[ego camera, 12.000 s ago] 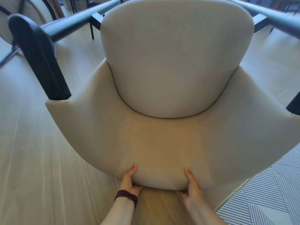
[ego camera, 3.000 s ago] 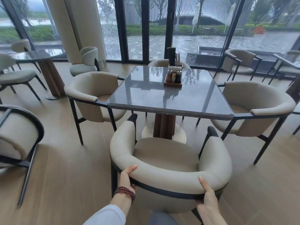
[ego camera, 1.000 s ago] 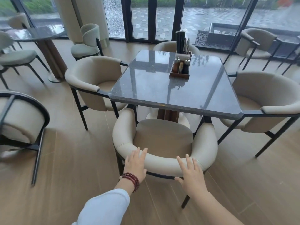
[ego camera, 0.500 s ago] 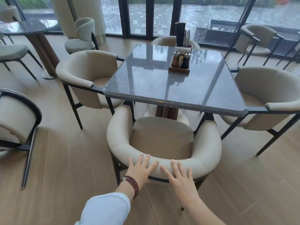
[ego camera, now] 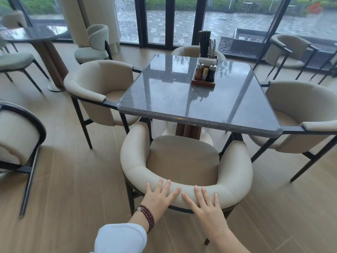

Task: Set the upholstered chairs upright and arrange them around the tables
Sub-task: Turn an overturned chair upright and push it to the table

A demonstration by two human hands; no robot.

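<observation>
At the six o'clock side of the table [ego camera: 182, 99], the near chair [ego camera: 182, 157] stands upright on its legs, pushed in so that the front of its seat lies under the table's edge. Its open side faces twelve o'clock, toward the table's post. Its curved back bows toward six o'clock, and the long run of that back goes from nine to three.

Both hands lie flat on the padded top of the back. The left hand [ego camera: 160, 195] has straight, spread fingers that point to about one o'clock, with a bead bracelet [ego camera: 145, 214] on the wrist above a white sleeve [ego camera: 122, 236]. The right hand [ego camera: 206, 203] lies just beside it on the three o'clock side, its fingers also straight and spread and pointing to about eleven. Their forefingers come close together. Neither hand grips anything.

Three more chairs stand upright at the table, each open toward it: one at nine o'clock [ego camera: 98, 84], one at three [ego camera: 300, 106] and one at twelve [ego camera: 186, 51]. A caddy [ego camera: 204, 77] sits on the table toward one o'clock. At the view's nine o'clock edge, another chair [ego camera: 16, 136], cut off, seems to lie tipped.
</observation>
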